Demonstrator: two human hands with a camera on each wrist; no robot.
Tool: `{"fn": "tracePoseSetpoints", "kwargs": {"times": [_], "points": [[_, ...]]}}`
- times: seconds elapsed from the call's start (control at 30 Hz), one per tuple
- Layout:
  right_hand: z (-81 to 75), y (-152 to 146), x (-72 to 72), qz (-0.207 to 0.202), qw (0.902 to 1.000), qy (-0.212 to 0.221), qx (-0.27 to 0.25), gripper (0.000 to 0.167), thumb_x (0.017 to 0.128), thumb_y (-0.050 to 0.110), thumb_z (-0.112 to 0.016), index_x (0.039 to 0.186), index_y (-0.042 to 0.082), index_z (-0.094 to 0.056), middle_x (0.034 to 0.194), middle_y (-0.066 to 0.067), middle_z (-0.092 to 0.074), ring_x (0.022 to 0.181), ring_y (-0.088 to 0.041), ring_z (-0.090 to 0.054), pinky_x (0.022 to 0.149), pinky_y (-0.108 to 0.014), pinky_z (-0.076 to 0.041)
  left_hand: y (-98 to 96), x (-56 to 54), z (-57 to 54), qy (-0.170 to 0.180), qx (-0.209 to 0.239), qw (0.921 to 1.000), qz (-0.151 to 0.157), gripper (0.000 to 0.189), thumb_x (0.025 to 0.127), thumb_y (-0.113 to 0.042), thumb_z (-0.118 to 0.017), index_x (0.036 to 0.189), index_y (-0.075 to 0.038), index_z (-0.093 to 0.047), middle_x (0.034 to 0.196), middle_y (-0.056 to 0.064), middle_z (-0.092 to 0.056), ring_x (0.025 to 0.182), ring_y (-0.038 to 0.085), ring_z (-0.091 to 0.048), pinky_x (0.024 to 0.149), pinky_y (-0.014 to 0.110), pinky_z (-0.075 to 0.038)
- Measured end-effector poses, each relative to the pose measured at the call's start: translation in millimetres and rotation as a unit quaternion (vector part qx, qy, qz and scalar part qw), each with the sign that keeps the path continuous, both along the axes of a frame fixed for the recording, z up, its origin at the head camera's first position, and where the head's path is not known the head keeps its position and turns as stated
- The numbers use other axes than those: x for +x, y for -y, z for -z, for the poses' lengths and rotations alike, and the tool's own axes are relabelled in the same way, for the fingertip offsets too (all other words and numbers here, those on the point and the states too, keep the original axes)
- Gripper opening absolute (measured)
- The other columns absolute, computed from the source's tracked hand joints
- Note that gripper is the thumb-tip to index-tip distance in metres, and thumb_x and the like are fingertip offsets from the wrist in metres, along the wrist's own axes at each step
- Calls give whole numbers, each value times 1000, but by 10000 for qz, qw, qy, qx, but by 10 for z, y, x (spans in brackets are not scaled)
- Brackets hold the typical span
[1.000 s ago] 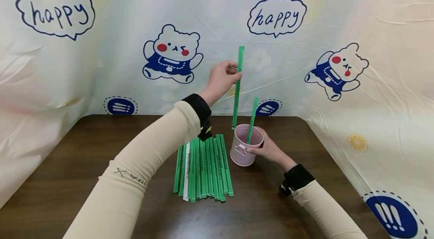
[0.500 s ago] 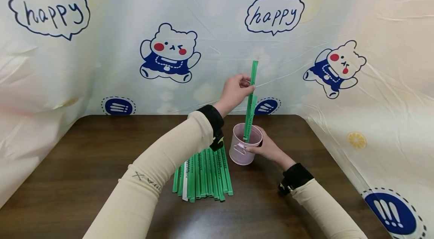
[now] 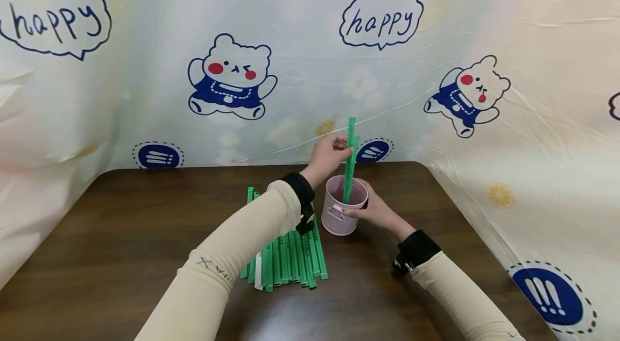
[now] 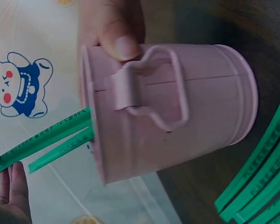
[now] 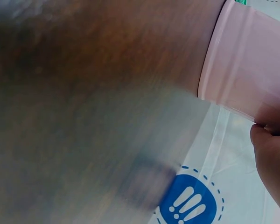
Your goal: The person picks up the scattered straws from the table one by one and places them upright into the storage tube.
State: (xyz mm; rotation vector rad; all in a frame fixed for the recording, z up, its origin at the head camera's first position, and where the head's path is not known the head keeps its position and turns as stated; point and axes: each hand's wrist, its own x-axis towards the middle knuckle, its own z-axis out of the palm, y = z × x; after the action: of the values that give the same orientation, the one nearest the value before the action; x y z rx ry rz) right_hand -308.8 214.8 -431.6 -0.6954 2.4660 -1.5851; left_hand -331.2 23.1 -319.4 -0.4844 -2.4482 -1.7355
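My left hand pinches the upper part of a green wrapped straw in the head view. The straw's lower end is inside a pink metal bucket. Beside it a second green wrapped straw leans in the same bucket, lower at its top end, as the left wrist view shows. My right hand holds the bucket's right side, its thumb near the small wire handle. The bucket stands upright on the table. Its inner bottom and the straws' lower tips are hidden.
A row of green wrapped straws lies left of the bucket on the brown wooden table, partly under my left forearm. One white strip lies among them. A printed cloth hangs behind the table.
My left hand has moved right and down, lowering its straw from outside the bucket's left rim to inside it, beside the other straw. My right hand keeps holding the bucket.
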Motion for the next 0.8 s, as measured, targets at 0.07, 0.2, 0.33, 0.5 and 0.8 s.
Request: {"fn": "tracePoseSetpoints", "kwargs": {"times": [0.07, 0.2, 0.33, 0.5, 0.8], "points": [[12, 7, -1, -13, 10000, -18, -4, 94, 86, 15, -82, 155, -4, -21, 151, -30, -43, 137, -44, -48, 115, -56, -42, 2, -13, 81, 43, -66, 10000, -61, 29, 98, -10, -67, 125, 3, -66, 114, 22, -73, 110, 33, -69, 93, 37, -60], [6, 18, 13, -7, 10000, -20, -70, 94, 85, 14, -82, 155, -5, -22, 150, -30, -43, 136, -44, -48, 115, -56, -42, 1, -34, 183, 147, -129, 9997, -111, 30, 98, -10, -68, 125, 3, -66, 115, 21, -73, 111, 33, -69, 96, 39, -60], [-2, 13, 23, -14, 9999, -18, -101, 94, 85, 13, -82, 156, -4, -22, 151, -30, -43, 137, -45, -47, 115, -55, -42, -11, -39, 229, 250, -248, 9992, -175, 28, 97, -9, -69, 123, 2, -68, 115, 21, -74, 111, 33, -70, 95, 40, -60], [16, -2, 8, -61, 9998, -119, -132, 93, 84, 13, -83, 154, -4, -24, 149, -30, -45, 135, -44, -49, 112, -44, -45, -34, -57, 287, 365, -394, 9985, -114, 27, 95, -8, -70, 120, 3, -69, 114, 22, -74, 109, 33, -71, 91, 37, -62], [28, 1, -14, -111, 9996, -68, -239, 93, 84, 11, -82, 155, -4, -23, 148, -31, -45, 135, -47, -49, 113, -52, -45, -75, -97, 346, 376, -565, 9976, -115, 27, 95, -7, -71, 119, 3, -68, 111, 20, -75, 106, 31, -71, 84, 33, -63]]}}
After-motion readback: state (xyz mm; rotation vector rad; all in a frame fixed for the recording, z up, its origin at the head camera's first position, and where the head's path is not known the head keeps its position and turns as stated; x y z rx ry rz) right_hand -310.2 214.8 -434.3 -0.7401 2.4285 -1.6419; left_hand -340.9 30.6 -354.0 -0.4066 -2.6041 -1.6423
